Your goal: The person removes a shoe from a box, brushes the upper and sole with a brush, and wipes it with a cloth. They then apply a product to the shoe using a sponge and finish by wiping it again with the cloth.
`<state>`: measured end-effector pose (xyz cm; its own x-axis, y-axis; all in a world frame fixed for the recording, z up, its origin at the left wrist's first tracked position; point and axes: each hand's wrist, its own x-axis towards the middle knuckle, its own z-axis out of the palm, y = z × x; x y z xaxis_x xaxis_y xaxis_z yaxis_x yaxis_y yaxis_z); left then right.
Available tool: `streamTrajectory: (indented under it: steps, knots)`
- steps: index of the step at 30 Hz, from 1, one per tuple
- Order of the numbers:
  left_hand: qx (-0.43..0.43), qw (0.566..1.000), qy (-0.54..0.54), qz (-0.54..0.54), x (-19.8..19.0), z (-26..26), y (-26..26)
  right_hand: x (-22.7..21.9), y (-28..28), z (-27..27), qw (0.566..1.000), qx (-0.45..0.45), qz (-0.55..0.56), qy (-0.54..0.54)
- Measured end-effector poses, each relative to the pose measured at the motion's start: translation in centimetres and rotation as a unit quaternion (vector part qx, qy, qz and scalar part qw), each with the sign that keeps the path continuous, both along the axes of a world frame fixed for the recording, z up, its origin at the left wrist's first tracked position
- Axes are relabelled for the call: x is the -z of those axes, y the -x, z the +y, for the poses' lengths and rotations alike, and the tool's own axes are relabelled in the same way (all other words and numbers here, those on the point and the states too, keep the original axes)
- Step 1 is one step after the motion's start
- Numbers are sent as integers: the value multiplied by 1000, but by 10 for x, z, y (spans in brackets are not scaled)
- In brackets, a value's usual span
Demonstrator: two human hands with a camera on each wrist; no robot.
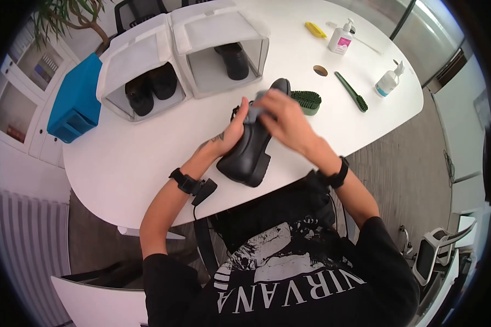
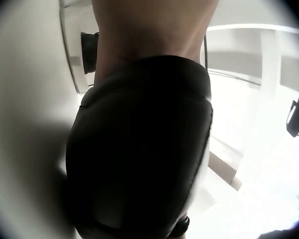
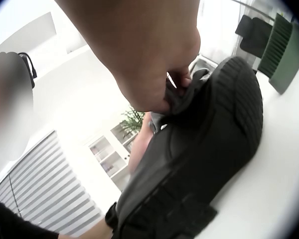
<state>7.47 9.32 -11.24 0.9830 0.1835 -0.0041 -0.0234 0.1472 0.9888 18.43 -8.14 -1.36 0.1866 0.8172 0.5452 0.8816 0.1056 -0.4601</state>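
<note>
A black leather shoe point(image 1: 245, 147) is tilted over the white table, its heel toward the person and its toe pointing away. My left hand point(image 1: 232, 133) holds the shoe by its side, thumb up; its other fingers are mostly hidden. In the left wrist view the dark heel end of the shoe point(image 2: 139, 149) fills the middle. My right hand point(image 1: 286, 117), blurred in the head view, pinches a grey cloth point(image 3: 182, 99) against the upper near the toe. The ridged sole point(image 3: 241, 99) faces the right wrist camera. Just beyond the right hand lies a green brush point(image 1: 307, 102), bristles up.
Two white shoe boxes point(image 1: 215, 87) with dark shoes inside stand at the back left, beside a blue bin point(image 1: 76, 101). Rightward on the table point(image 1: 131, 174) are a long-handled green brush point(image 1: 352, 92), two pump bottles point(image 1: 341, 41) and a yellow object point(image 1: 315, 30).
</note>
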Motion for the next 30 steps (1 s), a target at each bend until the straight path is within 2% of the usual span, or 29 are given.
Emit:
streamTrajectory:
  steps: [1,3,5,6,7,8,10,12,14,15,18,19,22,23,24,26,27,30]
  knots:
    - [-40,995,-89,-20,-6,-3,0,0,5,-4,1000,-12,27,3]
    - [-22,999,-8,37,11,5,-4,4,19,-16,996,-36,84,14]
    - [-11,995,-39,94,0,4,4,5,-7,-9,1000,-10,27,10]
    - [-6,986,-112,120,-43,-3,14,7,-18,-5,1000,4,3,9]
    - [-10,981,-148,122,-51,-6,18,1,-16,-3,996,15,86,34]
    - [-14,975,-183,125,-59,-10,21,1,-6,-5,995,-3,98,35]
    - [-52,979,-181,77,-50,-13,18,1,10,-13,992,-44,116,34]
    - [-42,972,-216,79,-55,-9,19,6,-4,-16,996,-15,90,21]
    - [-39,973,-206,100,-53,-10,21,15,-29,-11,998,46,51,0]
    - [-38,976,-178,119,-50,-12,21,18,-27,-14,999,31,32,-15]
    - [-7,994,-95,50,-15,-5,4,26,17,-33,993,-90,66,-28]
    - [24,992,-70,99,-19,6,9,25,23,-37,989,-139,31,38]
    - [27,995,6,99,-13,8,8,27,9,-28,996,-76,48,-11]
    - [21,994,42,97,-21,1,10,27,5,-20,998,-27,40,-37]
    - [16,993,77,92,-31,-5,11,24,2,-15,998,-17,55,-32]
    - [-4,996,46,72,-30,-2,8,14,-1,-4,996,5,80,-25]
    - [-19,998,-19,56,-14,6,6,15,1,-2,997,-25,28,-63]
    - [-63,997,-37,11,-9,-4,2,18,8,-11,994,-60,84,-36]
